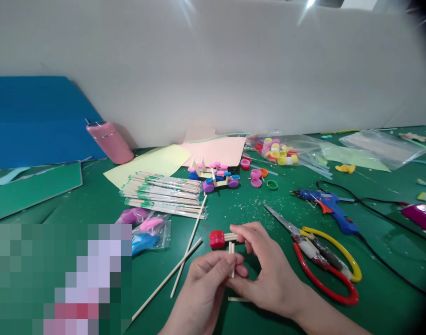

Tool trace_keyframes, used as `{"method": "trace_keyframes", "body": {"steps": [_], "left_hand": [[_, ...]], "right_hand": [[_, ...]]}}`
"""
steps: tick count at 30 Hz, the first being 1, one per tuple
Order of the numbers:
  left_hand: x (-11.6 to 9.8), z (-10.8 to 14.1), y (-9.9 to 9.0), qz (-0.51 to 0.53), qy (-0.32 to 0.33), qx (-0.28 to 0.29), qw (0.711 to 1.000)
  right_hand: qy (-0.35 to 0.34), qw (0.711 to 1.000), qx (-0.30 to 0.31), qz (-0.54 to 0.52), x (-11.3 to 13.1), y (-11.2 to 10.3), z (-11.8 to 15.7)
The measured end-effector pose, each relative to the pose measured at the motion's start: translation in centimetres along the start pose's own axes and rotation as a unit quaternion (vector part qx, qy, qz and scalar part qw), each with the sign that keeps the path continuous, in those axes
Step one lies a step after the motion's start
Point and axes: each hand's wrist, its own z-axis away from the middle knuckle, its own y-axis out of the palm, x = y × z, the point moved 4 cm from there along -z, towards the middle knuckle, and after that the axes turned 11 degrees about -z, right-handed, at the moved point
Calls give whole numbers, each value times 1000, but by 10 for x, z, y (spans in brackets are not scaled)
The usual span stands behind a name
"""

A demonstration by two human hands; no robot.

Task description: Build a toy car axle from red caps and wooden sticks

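Observation:
Two short wooden sticks (pixel 233 265) stand side by side, pinched between the thumb and fingers of my left hand (pixel 209 274). My right hand (pixel 265 260) curls around from the other side, its fingertips at the ends of pale sticks (pixel 230 237) that run into a red plastic cap piece (pixel 217 238). Whether the two sets of sticks are joined is hidden by the fingers. Under my wrists lies another short stick (pixel 238 299). Two long wooden sticks (pixel 188 251) cross on the green table left of my hands.
Scissors (pixel 310 242) and a blue glue gun (pixel 327 202) with a black cord lie at right. Behind are wrapped chopsticks (pixel 164 193), a small craft car (pixel 219 181), loose caps (pixel 256 173) and a bag of caps (pixel 275 151). A pink bottle (pixel 110 142) stands farther left; pixelation covers the lower left.

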Motion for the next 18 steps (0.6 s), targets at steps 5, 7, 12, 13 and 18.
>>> {"method": "trace_keyframes", "body": {"steps": [5,7,12,13,18], "left_hand": [[2,-1,-1,9,-1,3,1000],[2,-1,-1,10,-3,2,1000],[2,-2,-1,17,-7,0,1000],[2,-2,-1,18,-8,-1,1000],[0,1,1,12,-8,-12,1000]], "right_hand": [[2,999,12,-31,0,1,-1],[-3,999,12,-43,0,1,-1],[-12,998,11,-63,0,1,-1],[-13,998,12,-65,0,1,-1],[-16,997,14,-70,-1,3,1]]}}
